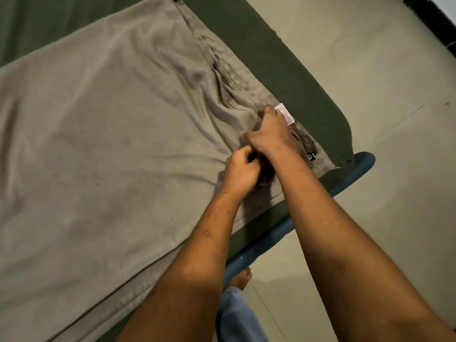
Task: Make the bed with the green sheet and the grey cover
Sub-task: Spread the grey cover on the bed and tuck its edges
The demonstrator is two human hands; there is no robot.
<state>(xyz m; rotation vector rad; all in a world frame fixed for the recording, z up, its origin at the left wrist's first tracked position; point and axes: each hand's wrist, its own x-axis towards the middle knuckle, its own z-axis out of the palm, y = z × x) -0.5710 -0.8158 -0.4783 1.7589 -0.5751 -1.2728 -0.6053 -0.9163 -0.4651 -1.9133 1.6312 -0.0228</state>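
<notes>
The grey cover [103, 144] spreads wide to the left of both grips, its creases running in toward them. The green sheet [291, 77] shows as a bare strip beyond and to the right of them, with the blue bed frame [357, 166] just past its corner. The left grip [240, 174] is clenched on a bunched fold of the cover. The right grip [269, 134] – just above it, touching – curls onto the cover's edge. A white tag [283, 111] lies at its fingertips, and a black label [310, 156] just to its right.

Cover [98, 144] on sheet [283, 70]
</notes>
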